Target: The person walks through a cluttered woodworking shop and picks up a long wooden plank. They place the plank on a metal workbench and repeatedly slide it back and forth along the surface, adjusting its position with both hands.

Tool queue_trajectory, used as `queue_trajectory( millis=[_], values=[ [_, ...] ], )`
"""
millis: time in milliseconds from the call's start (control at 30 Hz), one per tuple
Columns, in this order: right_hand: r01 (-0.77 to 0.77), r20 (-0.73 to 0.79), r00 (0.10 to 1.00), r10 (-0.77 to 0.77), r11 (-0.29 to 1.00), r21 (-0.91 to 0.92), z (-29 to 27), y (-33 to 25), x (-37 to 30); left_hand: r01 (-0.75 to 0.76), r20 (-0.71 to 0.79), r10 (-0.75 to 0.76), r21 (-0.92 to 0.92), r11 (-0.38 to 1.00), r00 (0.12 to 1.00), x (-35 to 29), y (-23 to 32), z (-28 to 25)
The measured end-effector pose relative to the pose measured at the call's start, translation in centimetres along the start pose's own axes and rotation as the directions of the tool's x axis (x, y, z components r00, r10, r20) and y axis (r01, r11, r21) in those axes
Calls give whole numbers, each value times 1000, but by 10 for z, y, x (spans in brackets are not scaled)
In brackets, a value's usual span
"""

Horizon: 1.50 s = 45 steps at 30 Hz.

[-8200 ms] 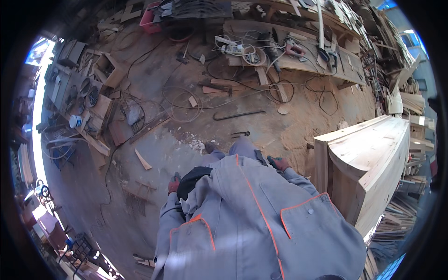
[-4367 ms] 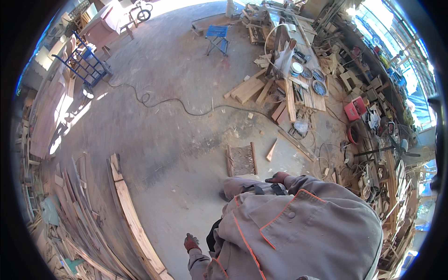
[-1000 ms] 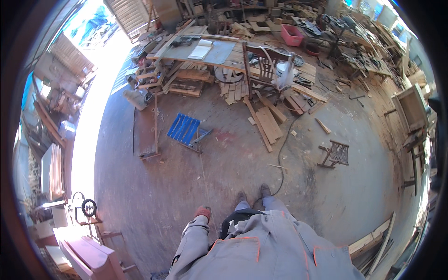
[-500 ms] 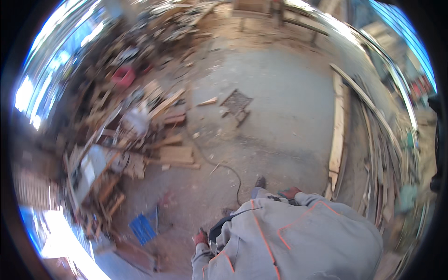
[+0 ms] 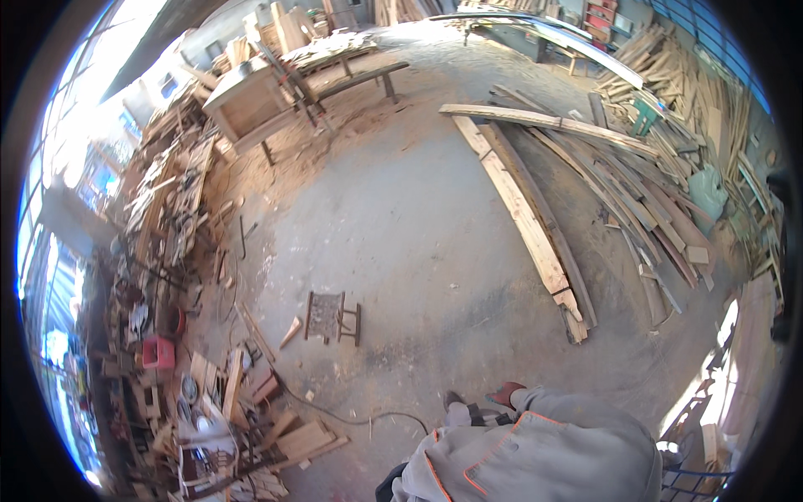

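Note:
My right hand (image 5: 506, 394), in what looks like a dark red work glove, hangs low in front of my grey jacket (image 5: 560, 448) with orange piping. Its fingers are too small and blurred to read, and no held thing shows. My left hand is out of the picture. Just left of the right hand, the tip of a dark shoe (image 5: 452, 398) stands on the concrete floor. Ahead and to the left is a small low stool (image 5: 324, 316) with a slatted or woven seat. A thin wedge of wood (image 5: 291, 331) lies beside it.
Long boards (image 5: 523, 217) lie on the floor at right, before a large timber stack (image 5: 652, 75). Wood scraps (image 5: 305, 439) and a pink bucket (image 5: 158, 352) crowd the left. A dark cable (image 5: 335, 416) crosses the floor. A wooden cabinet-like bench (image 5: 251, 105) stands far left.
My view has swung right and up, so the stool and scrap pile sit lower and the far workshop shows. My left hand has left the picture; the blue plastic piece too.

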State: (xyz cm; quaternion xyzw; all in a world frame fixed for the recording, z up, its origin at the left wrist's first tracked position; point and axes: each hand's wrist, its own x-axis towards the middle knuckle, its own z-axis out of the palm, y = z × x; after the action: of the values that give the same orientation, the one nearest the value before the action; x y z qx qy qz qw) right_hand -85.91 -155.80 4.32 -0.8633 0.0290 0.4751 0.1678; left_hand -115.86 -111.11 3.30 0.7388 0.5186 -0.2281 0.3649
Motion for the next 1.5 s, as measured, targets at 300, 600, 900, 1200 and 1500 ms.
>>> queue_trajectory(
  millis=[300,600,900,1200,1500],
  values=[
    [-188,-60,973,224,915,357,-79,26,60,-148,99,125,280,948,987,99,182,-43],
    [-224,-153,929,337,841,493,-110,38,78,-341,241,245,567,750,939,250,358,-75],
    [-135,-144,973,180,951,277,-176,-12,188,-726,324,649,310,614,688,385,684,-105],
    [-215,-41,965,259,871,441,-360,-117,351,-431,334,392,48,901,857,510,911,-104],
    [-302,149,948,280,940,156,-661,-222,566,-229,201,155,430,873,967,573,1037,-140]
  ],
)
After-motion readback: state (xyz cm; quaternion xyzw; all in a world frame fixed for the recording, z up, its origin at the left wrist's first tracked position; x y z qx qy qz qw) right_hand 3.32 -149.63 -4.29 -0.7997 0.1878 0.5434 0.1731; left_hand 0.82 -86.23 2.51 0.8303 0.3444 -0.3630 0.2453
